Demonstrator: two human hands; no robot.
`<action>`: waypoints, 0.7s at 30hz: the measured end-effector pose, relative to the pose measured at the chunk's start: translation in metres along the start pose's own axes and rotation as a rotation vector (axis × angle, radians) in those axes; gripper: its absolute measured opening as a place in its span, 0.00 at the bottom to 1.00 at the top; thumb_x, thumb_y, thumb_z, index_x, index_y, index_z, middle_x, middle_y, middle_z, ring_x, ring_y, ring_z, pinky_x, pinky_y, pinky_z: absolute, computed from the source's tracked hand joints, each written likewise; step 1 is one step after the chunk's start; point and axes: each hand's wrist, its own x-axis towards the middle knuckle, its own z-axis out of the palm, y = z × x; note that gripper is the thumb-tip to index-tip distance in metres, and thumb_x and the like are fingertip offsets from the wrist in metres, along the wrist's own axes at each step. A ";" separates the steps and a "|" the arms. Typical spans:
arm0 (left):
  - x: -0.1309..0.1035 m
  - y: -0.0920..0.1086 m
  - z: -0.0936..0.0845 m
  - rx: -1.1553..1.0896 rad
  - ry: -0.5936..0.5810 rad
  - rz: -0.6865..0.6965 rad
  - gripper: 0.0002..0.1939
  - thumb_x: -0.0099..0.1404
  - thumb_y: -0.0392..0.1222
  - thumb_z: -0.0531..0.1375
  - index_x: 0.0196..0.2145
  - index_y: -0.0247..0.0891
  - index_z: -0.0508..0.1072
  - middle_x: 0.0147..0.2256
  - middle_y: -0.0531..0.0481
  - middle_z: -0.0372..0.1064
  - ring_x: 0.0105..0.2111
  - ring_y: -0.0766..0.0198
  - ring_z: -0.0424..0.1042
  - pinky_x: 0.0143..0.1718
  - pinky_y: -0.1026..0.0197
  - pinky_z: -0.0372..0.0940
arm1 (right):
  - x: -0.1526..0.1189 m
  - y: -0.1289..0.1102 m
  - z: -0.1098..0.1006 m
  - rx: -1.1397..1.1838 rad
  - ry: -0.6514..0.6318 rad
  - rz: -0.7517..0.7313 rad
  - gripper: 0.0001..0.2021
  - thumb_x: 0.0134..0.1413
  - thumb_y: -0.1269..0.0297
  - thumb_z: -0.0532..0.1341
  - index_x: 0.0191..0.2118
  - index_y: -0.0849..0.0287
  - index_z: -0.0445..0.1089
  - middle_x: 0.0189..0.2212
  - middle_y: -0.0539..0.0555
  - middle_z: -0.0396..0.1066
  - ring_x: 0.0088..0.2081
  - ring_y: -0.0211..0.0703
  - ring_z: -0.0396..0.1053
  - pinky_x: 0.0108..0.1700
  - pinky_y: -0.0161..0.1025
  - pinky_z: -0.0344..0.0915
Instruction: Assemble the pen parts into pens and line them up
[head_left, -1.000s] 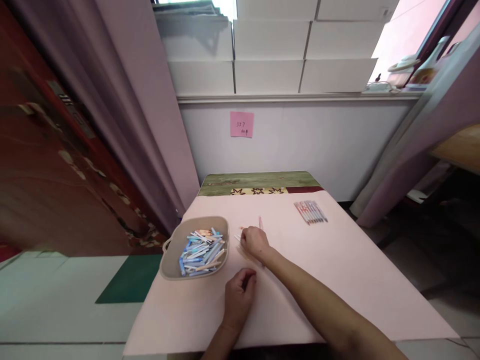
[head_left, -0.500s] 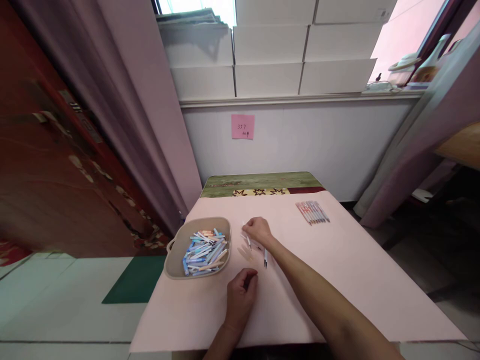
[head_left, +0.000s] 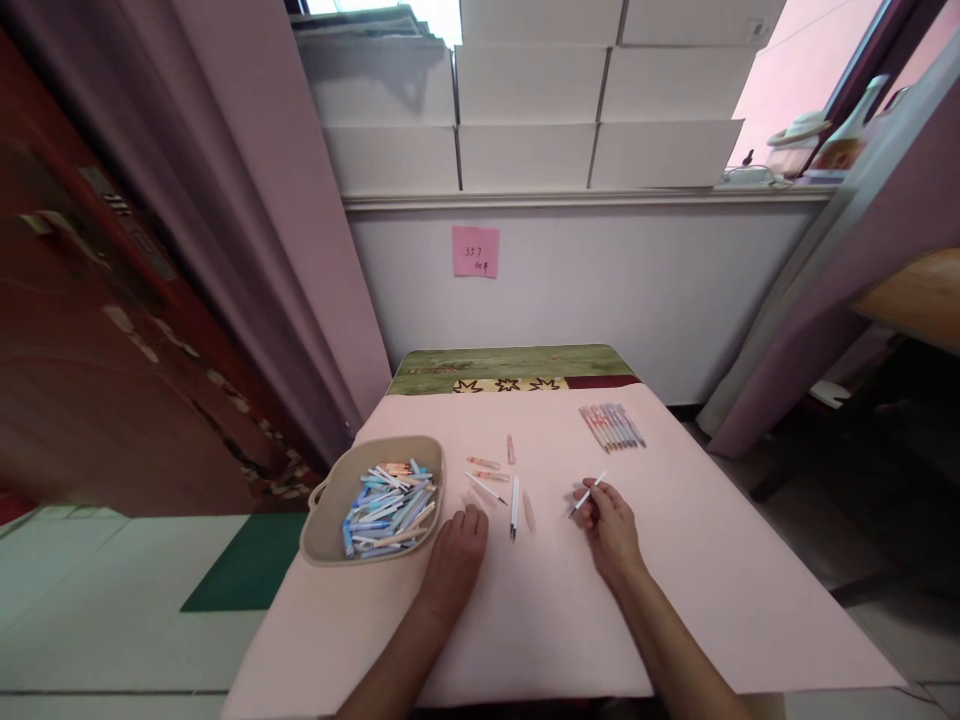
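Observation:
My right hand (head_left: 611,525) is raised over the right half of the table, pinching a slim white pen refill (head_left: 590,493) that points down to the left. My left hand (head_left: 459,545) rests palm down right of the basket, fingers curled together; a faint translucent piece (head_left: 480,498) lies by the fingertips, and whether they grip anything is hidden. Between the hands lie white refills with dark tips (head_left: 514,505), another slanted refill (head_left: 486,487), a clear pinkish pen barrel (head_left: 529,510) and small pink-printed pieces (head_left: 484,463).
A beige basket (head_left: 310,520) full of pen parts stands at left on the pink-covered table (head_left: 720,600). A row of assembled-looking pens (head_left: 613,427) lies at the back right. A pink note (head_left: 475,251) is stuck on the wall, below stacked white boxes (head_left: 525,155).
My right hand has moved right from the loose parts, carrying the refill. My left hand has shifted forward and left toward the basket. The view has turned slightly right.

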 end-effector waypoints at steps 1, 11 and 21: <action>0.002 -0.001 -0.002 0.024 -0.002 0.012 0.15 0.59 0.22 0.51 0.41 0.32 0.69 0.41 0.41 0.68 0.37 0.55 0.68 0.36 0.54 0.64 | 0.000 0.001 0.000 0.053 -0.012 0.012 0.17 0.46 0.54 0.64 0.37 0.61 0.65 0.25 0.49 0.71 0.19 0.29 0.58 0.20 0.28 0.54; 0.007 -0.008 -0.014 0.053 -0.077 0.093 0.13 0.60 0.23 0.51 0.38 0.36 0.67 0.35 0.46 0.66 0.35 0.56 0.66 0.37 0.55 0.61 | -0.002 0.003 -0.005 0.149 -0.082 -0.001 0.15 0.48 0.57 0.66 0.39 0.60 0.67 0.26 0.49 0.72 0.20 0.30 0.60 0.22 0.28 0.57; 0.002 -0.010 -0.016 -0.223 0.011 0.044 0.15 0.62 0.24 0.49 0.40 0.38 0.67 0.39 0.45 0.69 0.37 0.57 0.69 0.39 0.55 0.62 | 0.003 0.005 -0.008 0.187 0.007 0.036 0.18 0.45 0.54 0.67 0.38 0.60 0.67 0.28 0.52 0.75 0.22 0.33 0.67 0.22 0.29 0.62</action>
